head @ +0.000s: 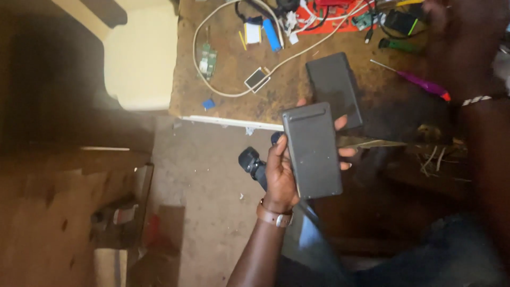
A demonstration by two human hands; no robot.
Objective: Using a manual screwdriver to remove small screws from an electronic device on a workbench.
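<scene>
- Left hand (280, 172) clasping flat grey rectangular plastic case (312, 150), long axis upright, slightly tilted
- Matching grey slab (334, 89) just behind, on workbench (234, 79)
- Right hand (451, 32) state: cannot tell

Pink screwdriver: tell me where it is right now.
The pink screwdriver lies on the right part of the brown worktable in the head view, right of the dark grey slab lying there, below the green-handled tool.

A flat rectangular case (312, 150) is held in the left hand (280, 172), in front of the workbench (228, 79) edge. A second flat case (334, 87) is laid on the bench just behind it. Further back, a cable (223, 16) is looped around a circuit board (207, 59), with a screwdriver (419, 82) set to the right.
</scene>
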